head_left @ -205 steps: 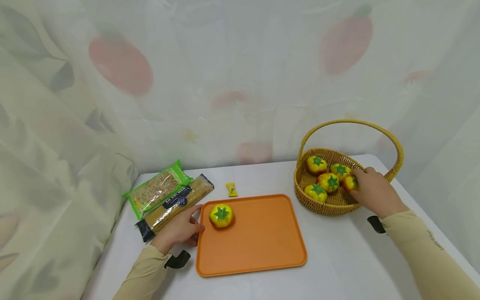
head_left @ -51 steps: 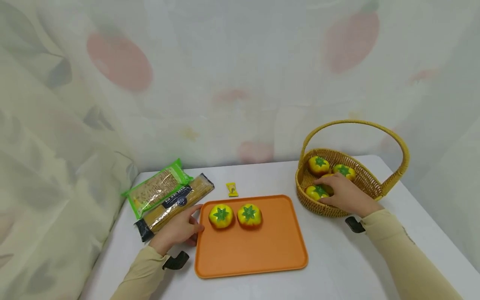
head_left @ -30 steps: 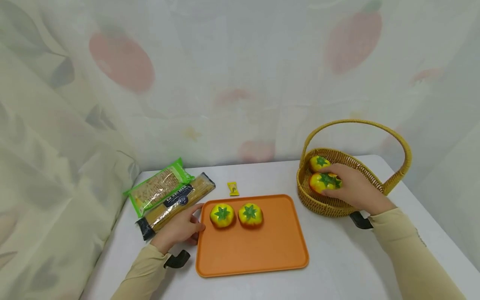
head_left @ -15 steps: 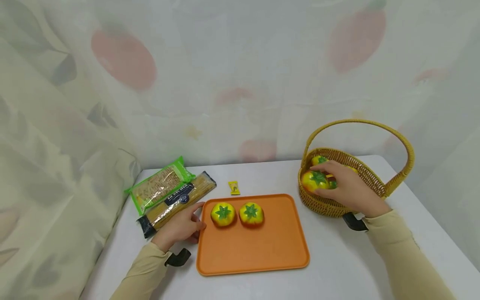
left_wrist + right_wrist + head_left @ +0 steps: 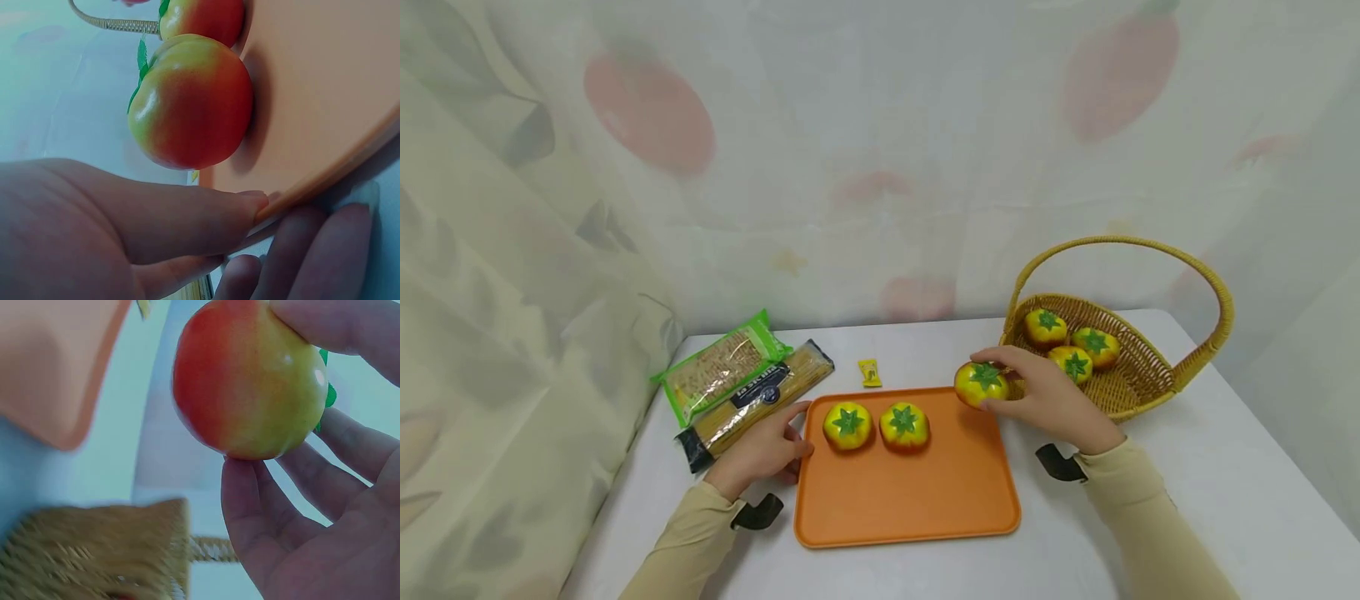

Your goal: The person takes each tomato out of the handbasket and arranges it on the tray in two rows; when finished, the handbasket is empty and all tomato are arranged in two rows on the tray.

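Observation:
My right hand (image 5: 1048, 396) holds a glossy yellow-red tomato (image 5: 981, 384) with a green star-shaped top, raised over the back right corner of the orange tray (image 5: 910, 500). In the right wrist view, thumb and fingers pinch this tomato (image 5: 244, 381) from opposite sides. At the tray's left edge, my left hand (image 5: 763, 450) grips the rim; the left wrist view shows the thumb (image 5: 187, 219) on the rim and other fingers against its outer side. Two more tomatoes, one at the left (image 5: 847, 426) and another beside it (image 5: 904, 427), sit along the tray's back.
A wicker basket (image 5: 1138, 400) with a tall handle stands at the back right, three tomatoes (image 5: 1095, 346) inside. Left of the tray lie a green-edged packet (image 5: 722, 367) and a pasta packet (image 5: 767, 396). A small yellow wrapped candy (image 5: 869, 373) lies behind the tray.
A second tomato came onto the tray between the oldest frame and the later ones. Since then my right hand has lifted another from the basket and moved left; my left hand stays at the tray.

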A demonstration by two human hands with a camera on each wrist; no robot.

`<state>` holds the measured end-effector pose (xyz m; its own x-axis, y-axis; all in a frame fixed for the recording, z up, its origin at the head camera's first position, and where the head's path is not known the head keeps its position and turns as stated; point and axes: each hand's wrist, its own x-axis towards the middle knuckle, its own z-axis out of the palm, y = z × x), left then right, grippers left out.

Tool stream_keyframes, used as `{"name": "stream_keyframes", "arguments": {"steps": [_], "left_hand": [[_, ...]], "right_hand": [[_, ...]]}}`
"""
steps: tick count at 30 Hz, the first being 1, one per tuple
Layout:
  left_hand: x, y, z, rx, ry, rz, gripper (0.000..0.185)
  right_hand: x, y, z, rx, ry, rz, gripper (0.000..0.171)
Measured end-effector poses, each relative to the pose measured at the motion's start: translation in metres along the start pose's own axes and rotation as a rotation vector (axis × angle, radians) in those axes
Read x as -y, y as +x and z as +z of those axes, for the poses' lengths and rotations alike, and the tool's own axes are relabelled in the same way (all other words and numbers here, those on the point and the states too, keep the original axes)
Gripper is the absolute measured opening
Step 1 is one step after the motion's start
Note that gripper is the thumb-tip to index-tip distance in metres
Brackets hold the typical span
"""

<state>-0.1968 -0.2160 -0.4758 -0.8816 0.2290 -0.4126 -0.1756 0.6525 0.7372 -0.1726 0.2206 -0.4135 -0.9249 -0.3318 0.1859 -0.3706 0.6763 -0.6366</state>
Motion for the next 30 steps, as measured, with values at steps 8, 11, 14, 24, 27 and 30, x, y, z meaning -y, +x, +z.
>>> {"name": "stream_keyframes", "arguments": {"steps": [8,11,14,24,27,30], "left_hand": [[0.0,-0.001,-0.001,-0.012,0.006,0.003,0.073],[0.0,-0.001,0.0,-0.011,0.0,0.007,0.073],[0.0,-0.001,0.0,-0.011,-0.009,0.006,0.073],[-0.004,-0.003,-0.001,-0.015,0.0,-0.001,0.072],[-0.005,-0.002,0.0,-0.012,0.001,0.0,0.073],[-0.004,-0.002,0.001,-0.017,0.002,-0.013,0.073]], "right_hand": [[-0.001,0.001,0.029,0.067,0.067,0.025,0.057],[-0.004,0.0,0.036,0.091,0.079,0.028,0.056],[-0.006,0.0,0.039,0.108,0.068,0.034,0.056],[-0.007,0.001,0.045,0.155,0.001,0.08,0.058],[-0.008,0.0,0.046,0.161,-0.014,0.083,0.058],[-0.009,0.0,0.047,0.169,-0.015,0.082,0.058]]}}
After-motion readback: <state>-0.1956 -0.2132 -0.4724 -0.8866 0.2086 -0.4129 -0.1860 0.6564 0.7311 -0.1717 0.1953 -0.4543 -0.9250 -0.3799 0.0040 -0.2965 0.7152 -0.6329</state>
